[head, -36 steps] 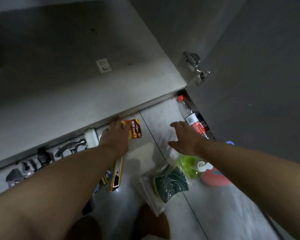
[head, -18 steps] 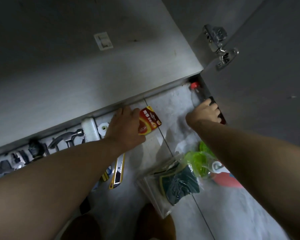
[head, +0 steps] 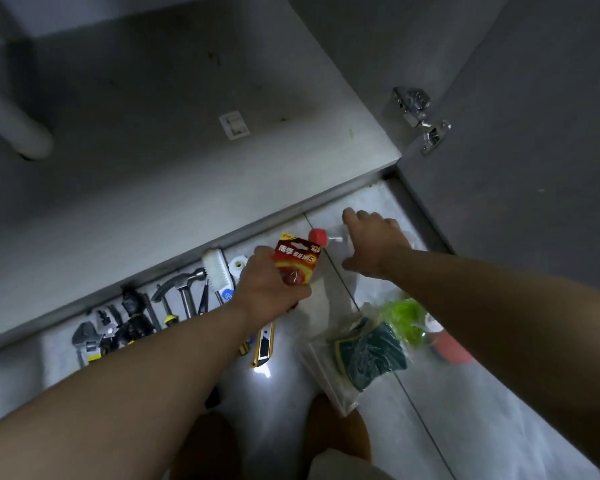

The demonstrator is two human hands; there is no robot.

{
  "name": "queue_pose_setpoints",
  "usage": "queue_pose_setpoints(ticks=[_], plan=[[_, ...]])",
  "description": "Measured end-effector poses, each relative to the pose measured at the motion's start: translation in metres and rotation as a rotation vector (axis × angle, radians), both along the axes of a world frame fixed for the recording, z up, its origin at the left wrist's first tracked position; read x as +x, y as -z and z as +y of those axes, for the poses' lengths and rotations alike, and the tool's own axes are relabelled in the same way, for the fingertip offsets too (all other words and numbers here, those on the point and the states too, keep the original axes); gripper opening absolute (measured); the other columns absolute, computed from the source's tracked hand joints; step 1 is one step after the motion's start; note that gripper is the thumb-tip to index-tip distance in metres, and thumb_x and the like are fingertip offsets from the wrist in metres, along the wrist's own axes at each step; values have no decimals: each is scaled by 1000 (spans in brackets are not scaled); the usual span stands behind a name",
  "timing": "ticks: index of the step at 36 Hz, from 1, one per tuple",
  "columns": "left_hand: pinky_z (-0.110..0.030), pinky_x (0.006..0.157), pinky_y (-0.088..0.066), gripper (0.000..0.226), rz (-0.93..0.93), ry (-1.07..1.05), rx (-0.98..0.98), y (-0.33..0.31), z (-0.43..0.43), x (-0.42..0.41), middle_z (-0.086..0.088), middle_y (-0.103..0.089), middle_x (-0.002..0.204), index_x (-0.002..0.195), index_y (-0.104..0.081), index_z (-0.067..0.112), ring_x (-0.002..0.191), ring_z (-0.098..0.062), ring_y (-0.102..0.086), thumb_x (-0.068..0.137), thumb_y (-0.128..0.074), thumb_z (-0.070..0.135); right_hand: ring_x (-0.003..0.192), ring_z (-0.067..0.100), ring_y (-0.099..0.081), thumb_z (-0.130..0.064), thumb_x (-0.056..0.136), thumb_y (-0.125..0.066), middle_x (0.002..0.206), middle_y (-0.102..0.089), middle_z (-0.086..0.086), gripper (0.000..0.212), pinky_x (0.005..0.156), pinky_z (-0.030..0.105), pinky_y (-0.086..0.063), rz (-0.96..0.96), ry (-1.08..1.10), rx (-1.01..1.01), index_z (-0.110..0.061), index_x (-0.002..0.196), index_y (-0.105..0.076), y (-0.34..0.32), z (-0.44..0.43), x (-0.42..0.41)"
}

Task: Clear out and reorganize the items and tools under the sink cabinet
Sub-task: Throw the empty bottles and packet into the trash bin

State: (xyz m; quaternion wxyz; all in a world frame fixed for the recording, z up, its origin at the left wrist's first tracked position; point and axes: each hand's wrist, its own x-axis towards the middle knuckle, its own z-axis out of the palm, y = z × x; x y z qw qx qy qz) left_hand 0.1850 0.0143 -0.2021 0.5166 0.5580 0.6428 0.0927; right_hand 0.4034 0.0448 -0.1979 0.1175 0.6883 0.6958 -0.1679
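My left hand [head: 270, 287] grips a red and yellow battery pack [head: 297, 259] and holds it just above the floor in front of the cabinet. My right hand [head: 375, 241] grips a clear plastic bottle with a red cap [head: 317, 236], the cap pointing left; most of the bottle is hidden under the hand. The open cabinet's grey floor [head: 187, 161] lies bare beyond both hands.
Along the cabinet edge lie a wrench [head: 85, 337], a hammer [head: 182, 285], a white brush [head: 217, 268] and a yellow utility knife [head: 264, 344]. A clear bag with a dark green scourer [head: 368, 351], a green item [head: 404, 315] and a red lid [head: 452, 348] lie right. The cabinet door [head: 534, 133] stands open.
My right hand reached the bottle by the door, took hold of it and pulled it left into the open. My left hand lifted the battery pack slightly.
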Motion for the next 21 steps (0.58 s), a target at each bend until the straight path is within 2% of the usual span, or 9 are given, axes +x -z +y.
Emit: queue_pose_setpoints(ticks=[3,5,6,8,10,13,14,17,21], plan=[[-41,73,-63,59,-65,-71,-18,-29,-4,-5,-5,-71,95,108,-54,18,86,-20,-71,61,-87,31,98,28,-56,-47,69,-77,109,-57,2,64,83,41,-47,198,88,25,-24,117,-41,-39,-3,1],[-30,60,-62,35,-88,-81,2,-51,-9,-5,6,-73,75,91,-58,25,69,-6,-70,70,-85,19,89,28,-61,-40,70,-76,103,-60,2,59,77,41,-53,381,180,67,-26,116,-42,-67,-11,4],[-23,51,-57,31,-98,-85,17,-65,-11,-3,12,-72,69,87,-57,26,63,-1,-69,73,-84,16,87,27,-63,-34,71,-76,101,-61,2,57,76,41,-55,487,227,98,-27,116,-42,-81,-17,6],[-15,43,-50,31,-105,-90,27,-94,-16,3,8,-72,74,91,-57,25,68,-5,-70,75,-83,17,91,21,-65,-24,72,-78,101,-63,-1,53,80,35,-55,700,320,156,-29,114,-45,-109,-32,11],[-16,49,-53,39,-120,-90,4,-127,-22,10,-2,-70,89,101,-55,19,78,-13,-70,75,-84,20,97,12,-65,-20,72,-80,108,-65,-6,54,85,26,-53,864,399,176,-34,114,-50,-139,-54,16],[-40,82,-63,72,-116,-5,-42,-175,-36,27,-12,-67,110,127,-48,10,97,-25,-70,69,-86,29,102,10,-67,-23,63,-80,109,-70,-8,56,91,31,-52,962,484,219,-34,113,-58,-179,-94,26],[-42,82,-62,77,-107,15,-28,-191,-42,34,-11,-66,112,129,-47,12,98,-24,-69,67,-87,33,100,9,-67,-25,60,-78,105,-71,-11,55,89,30,-53,972,506,244,-35,110,-59,-193,-109,30],[-29,66,-52,79,-99,37,48,-235,-65,57,-5,-64,112,129,-43,17,97,-18,-65,67,-87,37,91,0,-67,-30,59,-78,96,-72,-18,49,76,17,-50,983,544,339,-38,105,-61,-232,-155,41],[-26,59,-47,78,-98,147,64,-282,-105,91,-4,-64,114,128,-44,16,93,-16,-64,68,-91,33,98,9,-67,-33,68,-83,109,-71,-6,50,85,28,-52,1011,598,426,-33,113,-61,-270,-220,58]])
